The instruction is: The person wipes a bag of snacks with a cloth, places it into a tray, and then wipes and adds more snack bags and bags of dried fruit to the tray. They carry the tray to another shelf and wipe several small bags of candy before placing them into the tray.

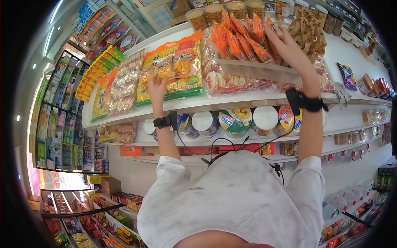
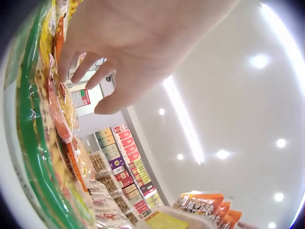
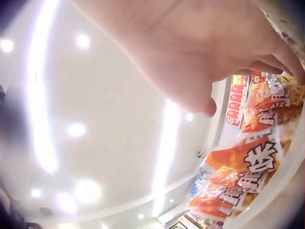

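My left hand [image 1: 157,87] reaches over a large yellow snack bag [image 1: 142,96] with a green lower edge. Its fingertips are right at a small clear-and-orange snack packet [image 2: 62,112] lying on that bag, with the thumb held apart. Farther right, a clear plastic bin [image 1: 258,71] holds several orange snack packets [image 1: 235,41] standing in rows. My right hand [image 1: 287,47] is over the right end of this bin, fingers stretched down beside the packets [image 3: 262,164]. In the right wrist view the right thumb stands away from the packets.
Bagged round biscuits [image 1: 128,80] lie left of the yellow bag. Brown packets [image 1: 308,33] and lidded biscuit tubs [image 1: 214,14] stand behind and right of the bin. Instant noodle cups [image 1: 235,122] fill the shelf below the counter edge. A purple packet [image 1: 346,76] lies at the right.
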Available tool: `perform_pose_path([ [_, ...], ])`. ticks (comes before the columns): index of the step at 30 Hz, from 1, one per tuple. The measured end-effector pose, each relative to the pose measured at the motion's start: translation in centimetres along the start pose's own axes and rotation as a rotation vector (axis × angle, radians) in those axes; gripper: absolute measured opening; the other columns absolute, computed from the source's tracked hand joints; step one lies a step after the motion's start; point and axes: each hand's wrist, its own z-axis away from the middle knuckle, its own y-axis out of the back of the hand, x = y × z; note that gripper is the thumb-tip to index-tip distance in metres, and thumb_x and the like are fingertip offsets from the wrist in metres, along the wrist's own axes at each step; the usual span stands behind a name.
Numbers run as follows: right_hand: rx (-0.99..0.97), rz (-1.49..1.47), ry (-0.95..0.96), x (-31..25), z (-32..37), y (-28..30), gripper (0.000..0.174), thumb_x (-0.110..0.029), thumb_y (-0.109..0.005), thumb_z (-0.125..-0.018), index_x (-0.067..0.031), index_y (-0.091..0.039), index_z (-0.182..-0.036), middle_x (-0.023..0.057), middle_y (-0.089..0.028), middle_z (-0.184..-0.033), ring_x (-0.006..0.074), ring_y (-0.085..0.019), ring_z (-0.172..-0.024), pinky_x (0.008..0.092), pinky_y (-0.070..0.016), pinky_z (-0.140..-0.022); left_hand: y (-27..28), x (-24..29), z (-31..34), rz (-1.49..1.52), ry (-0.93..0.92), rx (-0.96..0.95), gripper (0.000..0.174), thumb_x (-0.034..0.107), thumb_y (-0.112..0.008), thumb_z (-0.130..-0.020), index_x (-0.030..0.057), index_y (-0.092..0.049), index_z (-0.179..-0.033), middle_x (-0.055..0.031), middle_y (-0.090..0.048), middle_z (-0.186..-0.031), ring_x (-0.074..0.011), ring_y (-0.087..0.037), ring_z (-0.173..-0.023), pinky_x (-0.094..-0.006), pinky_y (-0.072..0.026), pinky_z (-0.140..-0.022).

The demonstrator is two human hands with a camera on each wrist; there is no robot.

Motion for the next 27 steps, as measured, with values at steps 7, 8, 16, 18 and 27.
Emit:
perform_pose_path([
  [7,0.101,-0.329,0.284,-4.6,9.6,-3.1,0.056,-0.025,-0.062,-0.100,-0.0010,-0.041,-0.145,0.0175,-0.061,-0.129,0.0220,-0.062,-0.117,0.0376,-0.0511,-0.096,-4.5,1.7,-1.8,-0.385,-0.255,-0.072,0.068,0.026,-0.076,-0.080,-0.0034,-0.051,-0.136,-0.0286,-0.060,-0.127,-0.0432,-0.058,-0.117,-0.0468,-0.0464,-0.100],
  [8,0.010,-0.358,0.286,-4.7,10.8,-3.5,0.054,-0.024,-0.062,-0.100,-0.0012,-0.043,-0.145,0.0168,-0.062,-0.129,0.0213,-0.062,-0.117,0.0370,-0.0512,-0.096,-4.1,2.3,-1.9,-0.324,-0.209,-0.154,0.067,0.023,-0.074,-0.080,-0.0026,-0.050,-0.137,-0.0293,-0.059,-0.127,-0.0441,-0.057,-0.116,-0.0469,-0.0465,-0.100],
  [16,-0.453,-0.573,0.033,0.0,10.9,-14.1,0.054,-0.033,-0.061,-0.100,0.0006,-0.048,-0.141,0.0164,-0.065,-0.122,0.0214,-0.064,-0.113,0.0344,-0.0517,-0.094,-1.8,9.4,0.7,0.122,0.034,-0.235,0.044,0.020,-0.054,-0.097,-0.0030,-0.055,-0.136,-0.0191,-0.069,-0.117,-0.0268,-0.067,-0.101,-0.0365,-0.0498,-0.090],
  [18,-0.407,-0.675,-0.093,-0.5,9.7,-16.2,0.057,-0.037,-0.060,-0.101,0.0020,-0.047,-0.140,0.0161,-0.065,-0.119,0.0209,-0.065,-0.109,0.0342,-0.0525,-0.091,-0.2,14.6,3.5,0.246,0.055,-0.327,0.042,0.023,-0.051,-0.102,-0.0028,-0.056,-0.135,-0.0153,-0.069,-0.118,-0.0207,-0.066,-0.104,-0.0328,-0.0502,-0.091],
  [27,-0.318,-0.542,-0.112,6.5,5.3,-23.3,0.034,-0.025,-0.057,-0.102,0.0037,-0.059,-0.121,0.0038,-0.066,-0.105,0.0106,-0.064,-0.088,0.0284,-0.0544,-0.081,0.2,12.3,4.8,0.486,0.075,-0.393,0.033,0.025,-0.052,-0.105,0.0006,-0.067,-0.123,-0.0088,-0.070,-0.117,-0.0165,-0.066,-0.106,-0.0320,-0.0511,-0.093],
])
